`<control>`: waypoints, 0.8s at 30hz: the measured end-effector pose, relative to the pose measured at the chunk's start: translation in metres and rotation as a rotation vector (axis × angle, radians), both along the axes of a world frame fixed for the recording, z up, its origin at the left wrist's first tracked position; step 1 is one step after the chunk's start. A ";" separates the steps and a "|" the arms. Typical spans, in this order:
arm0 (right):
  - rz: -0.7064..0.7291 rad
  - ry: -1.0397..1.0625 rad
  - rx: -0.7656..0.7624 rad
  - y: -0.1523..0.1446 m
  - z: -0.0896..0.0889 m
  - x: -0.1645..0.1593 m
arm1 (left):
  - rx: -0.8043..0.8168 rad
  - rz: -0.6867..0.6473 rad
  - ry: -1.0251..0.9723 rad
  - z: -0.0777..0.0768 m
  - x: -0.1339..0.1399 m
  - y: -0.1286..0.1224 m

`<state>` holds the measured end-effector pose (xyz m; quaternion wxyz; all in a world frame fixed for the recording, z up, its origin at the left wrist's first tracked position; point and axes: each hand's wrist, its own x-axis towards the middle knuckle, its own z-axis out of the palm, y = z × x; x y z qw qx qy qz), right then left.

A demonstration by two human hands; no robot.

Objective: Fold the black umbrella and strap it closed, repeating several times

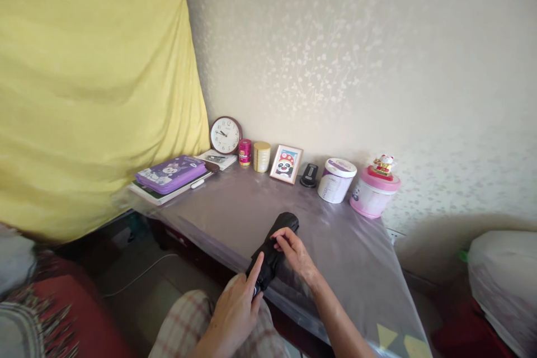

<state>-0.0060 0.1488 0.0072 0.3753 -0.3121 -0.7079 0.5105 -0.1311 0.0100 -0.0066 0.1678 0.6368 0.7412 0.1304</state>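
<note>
A black folded umbrella [287, 223] slants over the front edge of the table, its far end over the tabletop and its near end above my lap. My left hand [237, 310] is closed around the near end, with the index finger stretched along the folded cloth. At the umbrella's middle, my right hand [296, 255] has thumb and fingertips pinched together against the black cloth. Whether a strap or a fold lies between those fingertips is too small to make out.
Along the wall stand a round clock [226, 135], a pink can [245, 152], a yellow-lidded jar [262, 157], a framed panda picture [286, 164], a white tub [337, 181] and a pink tub [373, 194]. A purple case [171, 174] lies on books at the table's left.
</note>
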 end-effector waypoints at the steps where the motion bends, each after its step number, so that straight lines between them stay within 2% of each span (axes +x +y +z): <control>1: 0.001 0.041 -0.033 -0.001 0.001 0.000 | 0.013 0.011 0.017 0.001 0.001 -0.001; 5: -0.013 0.144 -0.119 -0.007 0.004 0.003 | 0.055 0.027 0.122 0.000 0.005 -0.002; 8: -0.020 0.175 -0.122 -0.011 0.004 0.011 | 0.049 -0.001 0.136 -0.003 0.004 -0.001; 11: -0.029 0.138 -0.104 -0.014 0.002 0.030 | 0.064 -0.016 0.106 -0.004 0.001 -0.001; 13: -0.042 0.039 -0.081 -0.015 0.001 0.045 | 0.070 -0.022 0.086 -0.003 0.000 -0.001; 17: -0.209 -0.221 0.119 -0.018 0.000 0.061 | 0.073 -0.019 0.065 -0.002 0.000 -0.002; 19: -0.253 -0.261 0.262 -0.020 0.001 0.059 | 0.079 -0.016 0.055 -0.003 -0.001 -0.002; 24: -0.082 -0.242 0.523 -0.026 0.000 0.035 | 0.066 -0.014 0.031 -0.006 -0.003 -0.002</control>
